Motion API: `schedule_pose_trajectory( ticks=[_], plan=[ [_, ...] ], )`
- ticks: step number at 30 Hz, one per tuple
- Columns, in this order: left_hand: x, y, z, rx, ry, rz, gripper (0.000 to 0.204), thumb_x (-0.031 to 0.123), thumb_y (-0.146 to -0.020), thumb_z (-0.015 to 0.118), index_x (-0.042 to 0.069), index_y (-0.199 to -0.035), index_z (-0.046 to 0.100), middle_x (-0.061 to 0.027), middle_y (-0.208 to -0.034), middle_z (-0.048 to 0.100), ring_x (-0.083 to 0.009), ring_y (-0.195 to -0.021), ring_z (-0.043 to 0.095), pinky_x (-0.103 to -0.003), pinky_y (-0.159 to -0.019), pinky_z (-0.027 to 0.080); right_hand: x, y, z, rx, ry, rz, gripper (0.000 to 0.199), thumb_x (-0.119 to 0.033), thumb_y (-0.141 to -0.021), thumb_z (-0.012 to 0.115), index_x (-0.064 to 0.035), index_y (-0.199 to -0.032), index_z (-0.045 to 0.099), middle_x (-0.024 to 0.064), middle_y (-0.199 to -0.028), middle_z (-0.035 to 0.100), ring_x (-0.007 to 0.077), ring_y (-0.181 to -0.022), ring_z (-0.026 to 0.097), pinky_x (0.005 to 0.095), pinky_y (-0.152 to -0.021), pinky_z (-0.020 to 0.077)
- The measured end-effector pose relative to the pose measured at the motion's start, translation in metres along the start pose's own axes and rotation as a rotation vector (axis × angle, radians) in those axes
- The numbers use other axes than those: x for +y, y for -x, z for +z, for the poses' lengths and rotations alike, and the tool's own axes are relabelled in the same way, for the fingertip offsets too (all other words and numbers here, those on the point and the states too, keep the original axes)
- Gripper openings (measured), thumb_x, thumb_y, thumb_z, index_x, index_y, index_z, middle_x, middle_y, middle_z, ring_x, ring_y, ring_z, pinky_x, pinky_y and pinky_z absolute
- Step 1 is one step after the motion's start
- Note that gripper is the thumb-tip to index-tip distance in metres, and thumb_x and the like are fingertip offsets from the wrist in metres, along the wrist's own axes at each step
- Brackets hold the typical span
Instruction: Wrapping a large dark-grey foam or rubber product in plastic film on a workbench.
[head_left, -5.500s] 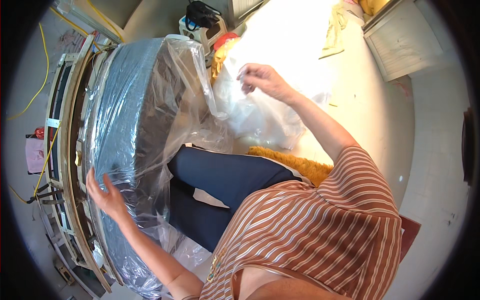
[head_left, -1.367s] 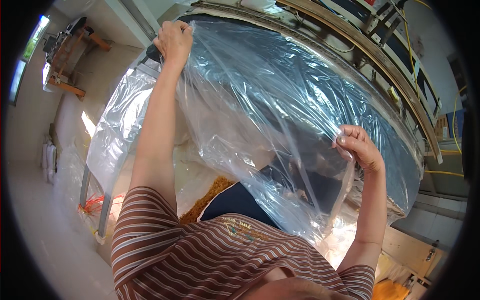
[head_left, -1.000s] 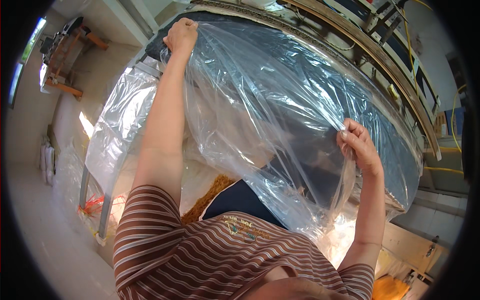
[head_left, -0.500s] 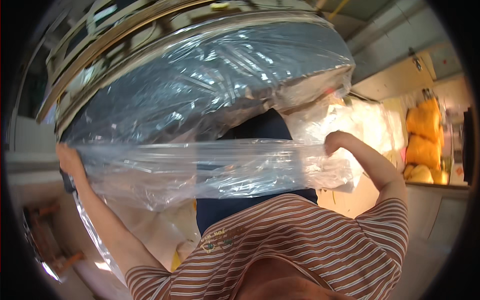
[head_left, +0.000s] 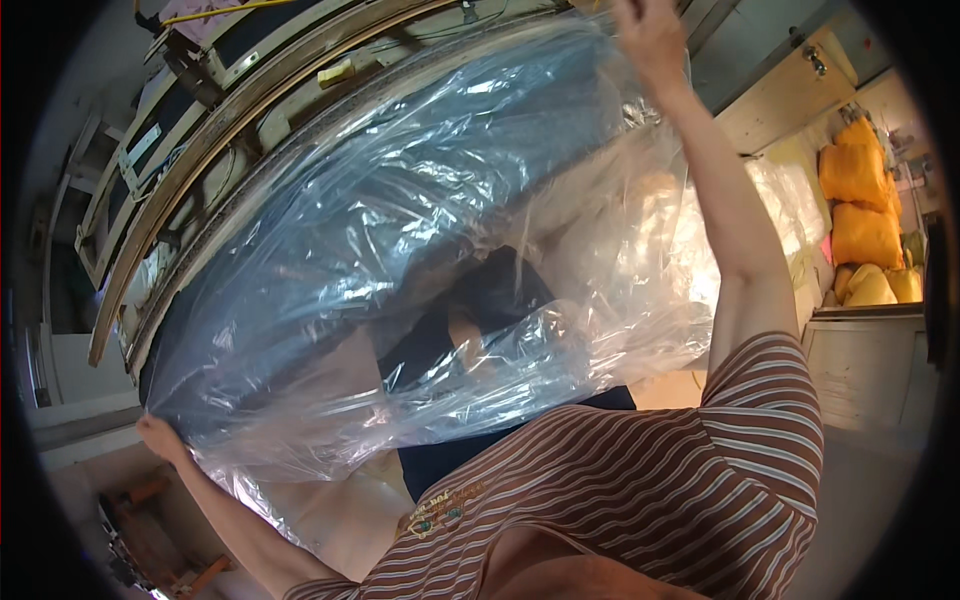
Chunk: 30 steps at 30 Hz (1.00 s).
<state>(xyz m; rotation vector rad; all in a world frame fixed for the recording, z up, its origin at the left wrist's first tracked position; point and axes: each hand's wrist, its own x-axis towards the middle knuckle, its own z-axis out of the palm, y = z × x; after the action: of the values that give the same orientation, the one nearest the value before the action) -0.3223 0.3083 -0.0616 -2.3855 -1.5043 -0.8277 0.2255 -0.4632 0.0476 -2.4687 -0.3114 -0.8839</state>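
A large clear plastic sheet (head_left: 420, 230) stretches from my left hand across to my far right, wrinkled and shiny. Its upper part lies over a flat blue-grey surface (head_left: 560, 110), which shows through it; the near part hangs in front of my dark trousers. At the lower left, my left hand (head_left: 163, 440) is closed on the sheet's corner, beside the near left end of the blue-grey surface. My right hand (head_left: 652, 42) reaches up to the far right and is closed on the sheet's edge there; the top of the frame cuts off its fingertips.
Beyond the blue-grey surface run curved-looking wooden rails (head_left: 150, 230), with a small yellow block (head_left: 337, 72) by them. Orange-yellow bundles (head_left: 862, 235) sit on a shelf at the right. A bright heap of clear plastic (head_left: 785, 200) lies before them. A brown wooden object (head_left: 150, 490) stands low at the left.
My right hand has swung up and away to the far right, drawing the sheet open over the blue-grey surface. My left hand has come nearer to me, still holding its corner.
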Motion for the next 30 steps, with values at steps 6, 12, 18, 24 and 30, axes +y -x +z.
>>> schedule_pose_trajectory(
  ticks=[6, 12, 18, 24, 30],
  plan=[
    [-0.13, 0.001, -0.068, 0.048, -0.069, 0.006, 0.037, 0.032, -0.089, 0.044, 0.0, -0.103, 0.056, -0.0206, -0.103, 0.058, -0.0365, -0.096, 0.055, -0.043, -0.082, 0.042, 0.0, 0.095, 0.016, -0.27, -0.183, -0.644, 0.027, -0.025, -0.087, 0.051, -0.0044, -0.102, 0.06, 0.0087, -0.115, 0.057, 0.0307, -0.11, 0.049, 0.0395, -0.087, 0.0423],
    [-0.143, 0.01, -0.109, 0.085, -0.064, -0.133, 0.036, 0.034, -0.088, 0.05, 0.0, -0.099, 0.058, -0.0169, -0.099, 0.06, -0.0318, -0.09, 0.056, -0.039, -0.08, 0.042, -0.031, 0.113, -0.017, -0.392, -0.115, -0.589, 0.032, -0.023, -0.084, 0.056, -0.0044, -0.11, 0.056, 0.0071, -0.114, 0.056, 0.029, -0.107, 0.05, 0.0359, -0.09, 0.041],
    [-0.161, 0.034, -0.117, 0.083, -0.03, -0.206, 0.036, 0.034, -0.087, 0.052, 0.0, -0.097, 0.059, -0.0166, -0.096, 0.061, -0.03, -0.088, 0.057, -0.038, -0.079, 0.043, -0.106, 0.082, -0.003, -0.021, -0.209, -0.772, 0.031, -0.028, -0.076, 0.066, -0.005, -0.096, 0.058, 0.0127, -0.07, 0.055, 0.0246, -0.072, 0.057, 0.0403, -0.065, 0.0451],
    [-0.135, 0.054, -0.137, 0.038, 0.211, -0.165, 0.032, 0.029, -0.087, 0.054, -0.001, -0.097, 0.059, -0.0128, -0.094, 0.061, -0.024, -0.085, 0.055, -0.035, -0.08, 0.043, -0.085, 0.055, 0.048, -0.791, -0.589, -0.424, 0.02, -0.024, -0.074, 0.067, -0.005, -0.075, 0.065, 0.0113, -0.072, 0.059, 0.0248, -0.071, 0.059, 0.0339, -0.064, 0.0454],
    [-0.184, 0.071, -0.179, 0.082, 0.279, -0.131, 0.029, 0.025, -0.087, 0.057, -0.001, -0.1, 0.058, -0.0075, -0.095, 0.059, -0.0176, -0.086, 0.053, -0.03, -0.079, 0.042, -0.118, 0.075, 0.083, -0.485, -0.486, -0.394, 0.018, -0.022, -0.077, 0.063, -0.004, -0.075, 0.062, 0.0148, -0.071, 0.061, 0.0302, -0.07, 0.06, 0.0383, -0.064, 0.046]
  ],
)
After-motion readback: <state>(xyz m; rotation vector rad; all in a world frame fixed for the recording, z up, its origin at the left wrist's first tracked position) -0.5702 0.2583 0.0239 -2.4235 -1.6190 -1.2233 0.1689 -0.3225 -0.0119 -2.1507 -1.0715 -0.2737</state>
